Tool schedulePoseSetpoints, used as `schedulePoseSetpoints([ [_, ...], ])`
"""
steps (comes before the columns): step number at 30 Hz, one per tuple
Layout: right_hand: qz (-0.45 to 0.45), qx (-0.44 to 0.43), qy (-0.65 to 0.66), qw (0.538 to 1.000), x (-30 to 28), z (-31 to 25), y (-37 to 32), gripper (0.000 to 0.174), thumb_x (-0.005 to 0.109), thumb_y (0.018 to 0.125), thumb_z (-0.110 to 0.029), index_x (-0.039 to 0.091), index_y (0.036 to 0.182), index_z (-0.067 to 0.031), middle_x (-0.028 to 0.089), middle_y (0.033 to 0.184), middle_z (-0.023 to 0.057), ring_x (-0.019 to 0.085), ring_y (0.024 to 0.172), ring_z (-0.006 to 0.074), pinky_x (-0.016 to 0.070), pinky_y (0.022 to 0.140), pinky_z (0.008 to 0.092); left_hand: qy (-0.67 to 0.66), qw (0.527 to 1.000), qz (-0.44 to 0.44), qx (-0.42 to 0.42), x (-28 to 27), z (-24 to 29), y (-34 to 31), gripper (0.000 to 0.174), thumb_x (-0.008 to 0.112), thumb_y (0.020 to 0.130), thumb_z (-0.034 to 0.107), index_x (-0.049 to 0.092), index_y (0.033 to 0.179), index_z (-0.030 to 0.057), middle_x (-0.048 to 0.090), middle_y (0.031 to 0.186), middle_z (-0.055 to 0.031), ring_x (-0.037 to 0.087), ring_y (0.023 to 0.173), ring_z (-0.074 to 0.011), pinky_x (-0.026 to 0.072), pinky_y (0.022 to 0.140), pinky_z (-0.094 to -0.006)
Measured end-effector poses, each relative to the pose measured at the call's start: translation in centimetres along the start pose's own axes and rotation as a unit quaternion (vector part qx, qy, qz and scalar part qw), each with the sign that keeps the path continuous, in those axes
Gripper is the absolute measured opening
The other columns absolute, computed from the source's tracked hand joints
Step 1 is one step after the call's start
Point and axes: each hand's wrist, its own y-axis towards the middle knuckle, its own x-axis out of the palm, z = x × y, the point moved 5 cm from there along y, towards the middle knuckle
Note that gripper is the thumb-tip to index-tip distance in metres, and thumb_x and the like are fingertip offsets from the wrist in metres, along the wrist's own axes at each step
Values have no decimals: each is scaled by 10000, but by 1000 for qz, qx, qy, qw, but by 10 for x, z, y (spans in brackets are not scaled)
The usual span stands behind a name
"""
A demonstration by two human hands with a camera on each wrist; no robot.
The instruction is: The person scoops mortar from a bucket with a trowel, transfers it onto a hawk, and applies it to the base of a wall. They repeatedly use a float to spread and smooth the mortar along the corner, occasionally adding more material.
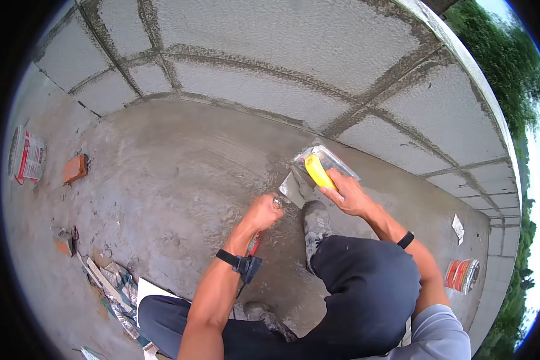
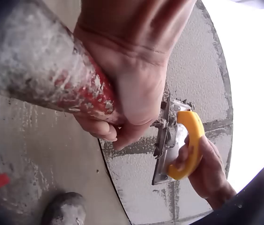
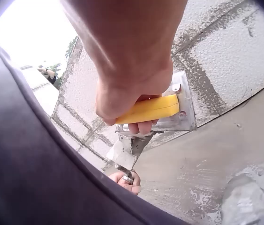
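Note:
My right hand (image 1: 352,195) grips the yellow handle (image 1: 319,172) of a finishing trowel, whose flat metal plate (image 1: 344,166) is tilted near the foot of the wall. In my left hand (image 1: 261,213) is a pointing trowel with a worn, paint-flecked red handle (image 2: 92,91). Its pale blade (image 1: 294,189), smeared with grey mortar, reaches toward the finishing trowel and overlaps its edge in the right wrist view. Wet mortar (image 2: 163,129) clings along the finishing trowel's plate in the left wrist view. My right fingers (image 3: 143,126) wrap under the yellow handle.
A block wall (image 1: 264,84) with mortared joints curves along the far side and right. Wet grey floor (image 1: 180,156) spreads below. A bucket (image 1: 30,155) and brick pieces (image 1: 75,169) stand left; another bucket (image 1: 462,275) lies right. A muddy boot (image 1: 315,225) is beside the trowel blade.

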Motion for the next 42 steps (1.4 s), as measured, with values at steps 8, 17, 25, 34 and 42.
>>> schedulePoseSetpoints([
  [8, 138, 29, -132, 981, 38, 141, 65, 315, 594, 951, -329, 514, 1051, -41, 645, 751, 208, 621, 700, 437, 475, 644, 526, -17, 992, -47, -117, -3, -53, -20, 187, 710, 830, 118, 563, 802, 4, 517, 610, -3, 512, 531, -101, 428, 489, -307],
  [17, 125, 15, -245, 961, 82, 168, 158, 311, 588, 945, -331, 534, 998, -29, 686, 825, 183, 667, 770, 354, 490, 803, 461, -93, 974, 4, -209, -22, -29, -68, 125, 693, 851, 62, 594, 776, 48, 529, 621, 35, 504, 517, -67, 417, 477, -243],
  [25, 50, 65, -290, 953, 26, 251, 86, 342, 569, 951, -351, 540, 1048, -24, 695, 909, 180, 668, 876, 346, 477, 840, 469, -135, 967, 55, -208, -13, -43, -67, 140, 701, 861, 75, 582, 788, 56, 542, 637, 32, 520, 516, -72, 426, 467, -257],
  [34, 78, 124, -316, 938, 4, 227, 31, 335, 612, 930, -346, 549, 1030, -32, 689, 858, 180, 670, 792, 359, 502, 725, 470, -123, 971, 40, -201, -11, -52, -70, 191, 706, 870, 115, 569, 747, 62, 532, 607, 32, 519, 509, -70, 432, 466, -256],
  [42, 131, 9, -212, 968, 97, 130, 161, 341, 618, 912, -332, 557, 934, 3, 676, 731, 176, 658, 602, 353, 512, 534, 452, -112, 975, 28, -189, -12, -52, -61, 174, 717, 864, 115, 589, 762, 58, 544, 612, 30, 520, 499, -72, 430, 460, -254],
])
